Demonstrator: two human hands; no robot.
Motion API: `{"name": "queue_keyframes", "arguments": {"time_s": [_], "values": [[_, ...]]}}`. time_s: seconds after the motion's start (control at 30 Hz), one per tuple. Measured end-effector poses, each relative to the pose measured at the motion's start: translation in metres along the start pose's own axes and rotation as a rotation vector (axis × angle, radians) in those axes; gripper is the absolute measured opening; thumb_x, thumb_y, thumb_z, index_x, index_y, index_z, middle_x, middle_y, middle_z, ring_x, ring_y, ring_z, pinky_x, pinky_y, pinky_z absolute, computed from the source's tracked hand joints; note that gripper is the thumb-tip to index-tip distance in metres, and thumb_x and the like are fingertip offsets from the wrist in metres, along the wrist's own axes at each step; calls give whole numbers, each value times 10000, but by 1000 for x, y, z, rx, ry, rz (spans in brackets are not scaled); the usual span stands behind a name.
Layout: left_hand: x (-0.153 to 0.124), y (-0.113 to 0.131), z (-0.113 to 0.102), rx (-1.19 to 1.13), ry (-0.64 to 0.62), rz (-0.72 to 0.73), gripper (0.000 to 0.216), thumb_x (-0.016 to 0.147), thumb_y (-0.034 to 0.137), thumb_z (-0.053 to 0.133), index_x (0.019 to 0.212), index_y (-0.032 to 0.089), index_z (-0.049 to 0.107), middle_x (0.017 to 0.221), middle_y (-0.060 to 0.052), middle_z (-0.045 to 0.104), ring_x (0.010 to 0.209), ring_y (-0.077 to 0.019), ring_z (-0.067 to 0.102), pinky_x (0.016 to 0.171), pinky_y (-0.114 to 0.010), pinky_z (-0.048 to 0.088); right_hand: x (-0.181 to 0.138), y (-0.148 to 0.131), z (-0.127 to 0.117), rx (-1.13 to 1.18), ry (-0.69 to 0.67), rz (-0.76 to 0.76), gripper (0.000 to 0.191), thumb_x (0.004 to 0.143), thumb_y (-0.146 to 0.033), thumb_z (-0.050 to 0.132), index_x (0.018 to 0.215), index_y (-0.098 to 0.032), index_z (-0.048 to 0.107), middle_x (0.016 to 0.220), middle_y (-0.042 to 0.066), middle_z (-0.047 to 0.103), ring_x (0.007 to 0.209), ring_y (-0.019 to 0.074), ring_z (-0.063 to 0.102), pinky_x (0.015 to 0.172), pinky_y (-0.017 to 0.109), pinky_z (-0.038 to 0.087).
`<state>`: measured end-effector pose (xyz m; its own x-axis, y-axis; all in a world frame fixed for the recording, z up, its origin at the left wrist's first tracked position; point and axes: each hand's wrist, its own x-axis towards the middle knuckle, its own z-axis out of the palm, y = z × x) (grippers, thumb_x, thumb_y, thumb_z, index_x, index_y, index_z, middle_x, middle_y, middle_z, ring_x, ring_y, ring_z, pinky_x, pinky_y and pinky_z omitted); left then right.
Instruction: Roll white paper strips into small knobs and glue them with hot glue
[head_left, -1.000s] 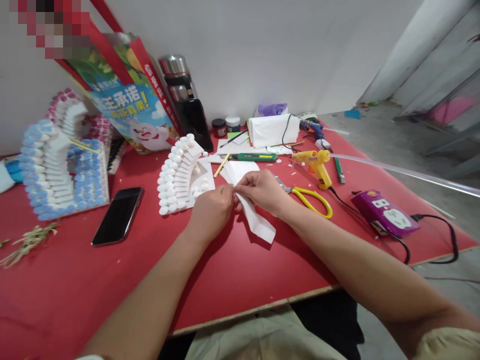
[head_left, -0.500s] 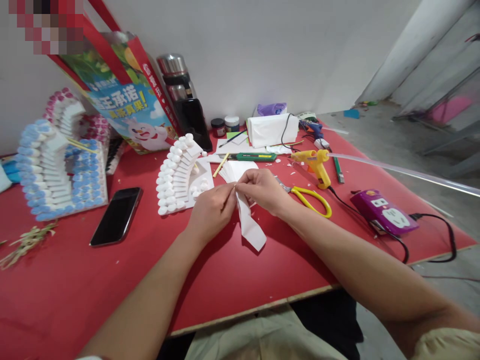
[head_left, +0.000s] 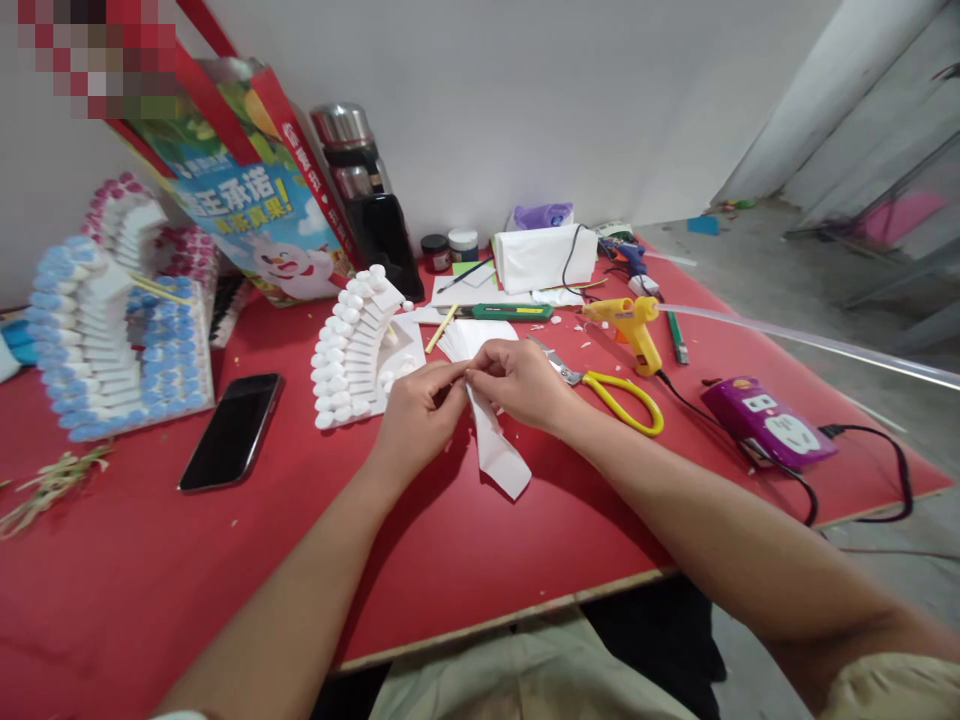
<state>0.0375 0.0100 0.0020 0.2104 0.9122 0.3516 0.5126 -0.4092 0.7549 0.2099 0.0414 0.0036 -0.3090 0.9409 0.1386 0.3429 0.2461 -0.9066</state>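
- Right hand: thumb and fingertips pinch the upper end of a white paper strip.
- Left hand: thumb and forefinger close on that same end, tips meeting the right's; the bit of paper between them is mostly hidden.
- The strip hangs from the fingers toward the person, over the red table, its lower end loose and bent.
- Just beyond the fingers lie fanned white papers, a pale yellow stick beside them and a green cutter behind.
- Near the left hand sits a curved white model edged with rounded white pieces.
- Beside the right wrist lie yellow-handled scissors; past them, a yellow glue gun with a clear rod, then a purple power socket.
- Farther left, a black phone lies face up near a blue-and-white model.
- A printed bag and a metal-topped flask stand along the wall.
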Motion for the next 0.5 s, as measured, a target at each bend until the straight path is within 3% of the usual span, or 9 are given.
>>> {"name": "queue_keyframes", "arguments": {"time_s": [0.23, 0.5], "values": [[2, -6, -2, -262, -4, -175, 240, 924, 323, 652, 1073, 233, 817, 788, -22, 638, 671, -137, 564, 661, -287, 487, 1, 3, -1, 23, -12, -20, 138, 864, -296, 626, 773, -192, 620, 644, 4, 645, 580, 133, 592, 554, 247, 452], [2, -3, 0, -333, 50, -252, 221, 861, 305, 703, 1028, 238, 832, 802, -27, 619, 651, -126, 517, 557, -256, 452, -2, -4, 0, -27, 0, -52, 121, 865, -258, 599, 761, -199, 582, 644, -2, 629, 603, 130, 573, 566, 238, 414]]}}
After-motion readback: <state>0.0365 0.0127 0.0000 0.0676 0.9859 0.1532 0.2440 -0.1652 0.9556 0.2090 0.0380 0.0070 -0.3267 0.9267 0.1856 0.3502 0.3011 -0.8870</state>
